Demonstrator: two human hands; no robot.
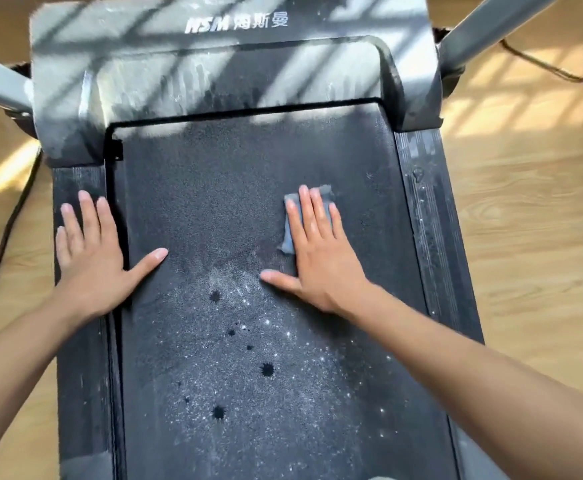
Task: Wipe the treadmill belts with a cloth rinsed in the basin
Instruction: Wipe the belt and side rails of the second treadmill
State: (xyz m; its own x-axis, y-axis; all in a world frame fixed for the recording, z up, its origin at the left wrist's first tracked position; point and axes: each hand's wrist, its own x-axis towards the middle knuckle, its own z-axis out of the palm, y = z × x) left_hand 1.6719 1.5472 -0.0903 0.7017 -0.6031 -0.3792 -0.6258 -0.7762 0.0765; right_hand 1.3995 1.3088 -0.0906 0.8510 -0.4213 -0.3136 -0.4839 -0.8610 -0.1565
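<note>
Grey cloth (287,239) lengthwise along belt (213,209)

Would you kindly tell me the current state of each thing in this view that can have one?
cloth: folded, lying flat on the belt, pressed under the right hand.
belt: dusty, with dark wet spots in the near part.
right hand: open, fingers straight.
left hand: open, flat on the side rail, thumb on the belt.
motor cover: dusty and streaked.
</note>
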